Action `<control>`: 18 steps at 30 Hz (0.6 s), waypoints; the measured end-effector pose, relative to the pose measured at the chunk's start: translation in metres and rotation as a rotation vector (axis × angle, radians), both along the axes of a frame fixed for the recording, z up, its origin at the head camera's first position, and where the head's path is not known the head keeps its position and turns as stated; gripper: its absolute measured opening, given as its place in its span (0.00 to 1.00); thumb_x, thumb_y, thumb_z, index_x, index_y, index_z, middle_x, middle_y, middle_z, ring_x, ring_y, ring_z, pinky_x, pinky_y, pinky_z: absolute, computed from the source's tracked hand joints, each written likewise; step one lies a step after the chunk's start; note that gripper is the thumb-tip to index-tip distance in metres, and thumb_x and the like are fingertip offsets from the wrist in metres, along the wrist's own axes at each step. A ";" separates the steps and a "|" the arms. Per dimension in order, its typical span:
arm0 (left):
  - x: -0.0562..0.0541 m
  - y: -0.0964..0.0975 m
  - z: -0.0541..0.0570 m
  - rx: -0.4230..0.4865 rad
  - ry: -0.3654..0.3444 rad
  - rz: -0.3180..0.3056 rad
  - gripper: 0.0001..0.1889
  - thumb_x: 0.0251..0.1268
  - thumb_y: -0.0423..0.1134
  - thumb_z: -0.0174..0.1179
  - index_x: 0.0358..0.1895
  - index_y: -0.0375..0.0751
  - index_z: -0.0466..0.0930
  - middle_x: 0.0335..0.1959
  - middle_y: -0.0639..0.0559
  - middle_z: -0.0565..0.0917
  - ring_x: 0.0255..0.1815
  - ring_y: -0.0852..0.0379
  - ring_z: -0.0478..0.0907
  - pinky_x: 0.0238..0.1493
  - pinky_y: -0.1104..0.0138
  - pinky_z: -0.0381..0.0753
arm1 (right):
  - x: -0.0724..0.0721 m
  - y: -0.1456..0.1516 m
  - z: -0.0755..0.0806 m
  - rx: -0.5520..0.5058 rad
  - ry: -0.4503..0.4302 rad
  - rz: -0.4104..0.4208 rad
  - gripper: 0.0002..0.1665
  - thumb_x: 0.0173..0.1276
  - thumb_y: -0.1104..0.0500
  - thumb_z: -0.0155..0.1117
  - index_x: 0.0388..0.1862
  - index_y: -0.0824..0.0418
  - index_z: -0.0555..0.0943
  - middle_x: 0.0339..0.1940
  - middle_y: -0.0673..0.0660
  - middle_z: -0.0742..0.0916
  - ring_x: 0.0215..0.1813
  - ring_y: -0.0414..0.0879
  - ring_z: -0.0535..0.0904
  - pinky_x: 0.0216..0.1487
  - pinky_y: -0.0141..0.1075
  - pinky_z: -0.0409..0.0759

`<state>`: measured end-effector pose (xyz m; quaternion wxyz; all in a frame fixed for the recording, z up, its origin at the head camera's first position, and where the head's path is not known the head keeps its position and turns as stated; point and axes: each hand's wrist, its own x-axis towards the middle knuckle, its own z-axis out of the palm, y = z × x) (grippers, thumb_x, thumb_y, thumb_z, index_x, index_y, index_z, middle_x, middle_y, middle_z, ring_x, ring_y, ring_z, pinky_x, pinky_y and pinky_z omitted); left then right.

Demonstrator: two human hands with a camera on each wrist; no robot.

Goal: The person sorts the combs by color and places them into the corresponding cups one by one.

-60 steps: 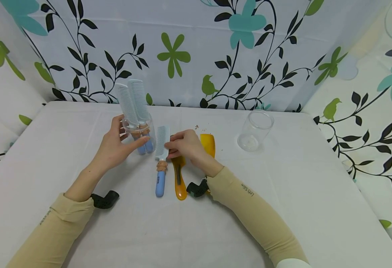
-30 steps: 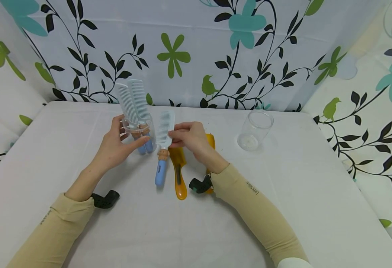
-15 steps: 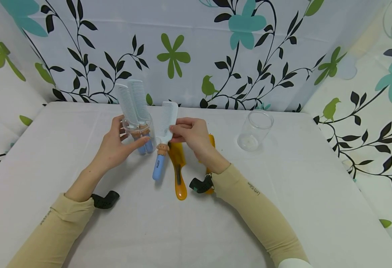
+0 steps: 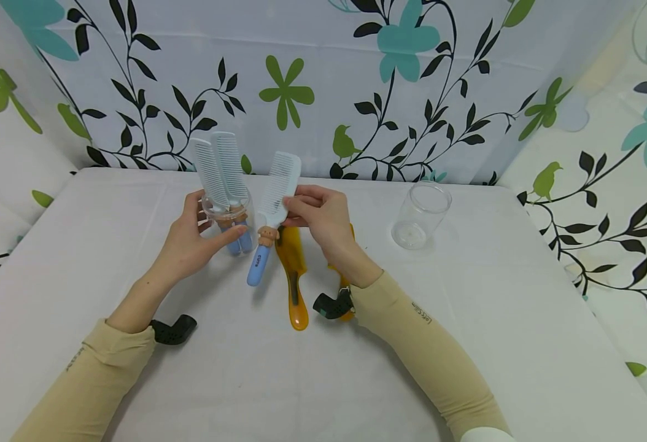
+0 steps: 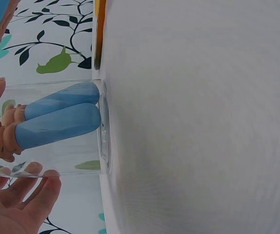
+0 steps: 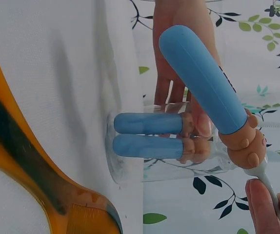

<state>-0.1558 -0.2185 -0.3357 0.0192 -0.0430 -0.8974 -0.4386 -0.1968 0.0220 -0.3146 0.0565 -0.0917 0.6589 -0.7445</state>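
Note:
My left hand (image 4: pixel 188 242) holds a clear cup (image 5: pixel 76 165), thumb on one side and fingers on the other. Two light-blue combs (image 4: pixel 221 169) stand in this cup, blue handles down, each with a brown bear figure at the neck. With thumb and fingers my right hand (image 4: pixel 323 224) pinches another such comb (image 4: pixel 279 184) by its toothed part. It hangs tilted above the table, its blue handle (image 6: pixel 203 78) pointing down, just right of the cup. Below it an amber comb (image 4: pixel 297 294) lies on the table.
A second amber comb (image 4: pixel 345 282) lies partly hidden under my right wrist. Another clear cup (image 4: pixel 422 215) stands at the right on the white table (image 4: pixel 495 276). Patterned cloth (image 4: pixel 301 73) rises behind the table's back edge.
My right hand has lifted the light-blue comb off the table, up and away from me. Its handle has swung left toward the cup. The left hand and cup stay in place.

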 end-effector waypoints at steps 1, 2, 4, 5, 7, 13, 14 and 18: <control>0.000 0.000 0.000 0.001 0.001 0.000 0.50 0.66 0.54 0.65 0.78 0.41 0.40 0.75 0.31 0.60 0.73 0.28 0.60 0.72 0.38 0.64 | 0.000 0.000 0.000 -0.001 0.004 -0.003 0.16 0.69 0.64 0.67 0.54 0.69 0.82 0.46 0.63 0.89 0.36 0.47 0.89 0.44 0.39 0.89; 0.000 0.000 0.000 0.001 0.003 -0.001 0.50 0.66 0.54 0.65 0.78 0.41 0.40 0.75 0.31 0.60 0.73 0.28 0.60 0.72 0.38 0.64 | 0.000 0.000 0.001 -0.004 0.006 -0.007 0.16 0.69 0.64 0.67 0.54 0.69 0.82 0.46 0.63 0.89 0.36 0.47 0.89 0.44 0.38 0.89; 0.000 0.000 0.000 0.001 0.006 -0.001 0.50 0.66 0.54 0.65 0.78 0.40 0.41 0.75 0.31 0.60 0.73 0.28 0.60 0.72 0.38 0.64 | 0.001 0.001 0.001 -0.007 0.008 -0.012 0.16 0.69 0.64 0.67 0.54 0.69 0.82 0.46 0.63 0.90 0.36 0.47 0.89 0.44 0.38 0.89; 0.000 0.000 -0.001 0.001 0.007 -0.002 0.50 0.66 0.54 0.65 0.78 0.40 0.41 0.75 0.31 0.60 0.73 0.28 0.60 0.72 0.38 0.64 | 0.001 0.001 0.002 -0.009 0.009 -0.015 0.16 0.69 0.64 0.67 0.53 0.69 0.82 0.46 0.63 0.90 0.36 0.47 0.89 0.44 0.38 0.89; 0.000 0.000 -0.001 0.000 0.007 -0.002 0.50 0.66 0.54 0.65 0.78 0.40 0.41 0.75 0.31 0.60 0.73 0.28 0.60 0.72 0.38 0.64 | 0.002 0.001 0.002 -0.016 0.013 -0.021 0.16 0.69 0.64 0.67 0.53 0.69 0.82 0.46 0.63 0.90 0.36 0.47 0.89 0.44 0.38 0.89; 0.001 0.000 -0.001 0.002 0.007 -0.003 0.50 0.66 0.54 0.65 0.78 0.40 0.40 0.75 0.31 0.59 0.73 0.27 0.60 0.72 0.38 0.64 | 0.004 0.001 0.005 -0.026 0.059 -0.039 0.16 0.69 0.64 0.67 0.54 0.69 0.82 0.46 0.63 0.89 0.38 0.48 0.89 0.45 0.39 0.89; 0.001 0.000 -0.001 0.002 0.008 -0.004 0.50 0.66 0.54 0.65 0.78 0.40 0.40 0.75 0.31 0.59 0.73 0.27 0.60 0.72 0.38 0.64 | 0.004 0.002 0.005 -0.025 0.069 -0.039 0.16 0.69 0.64 0.67 0.54 0.69 0.82 0.46 0.63 0.89 0.38 0.48 0.89 0.45 0.39 0.89; -0.001 0.000 -0.002 0.012 0.015 -0.006 0.49 0.66 0.53 0.65 0.78 0.41 0.41 0.75 0.32 0.60 0.73 0.28 0.60 0.72 0.38 0.64 | 0.004 0.002 0.007 -0.032 0.103 -0.046 0.16 0.69 0.64 0.67 0.54 0.69 0.82 0.46 0.63 0.89 0.39 0.49 0.90 0.46 0.41 0.89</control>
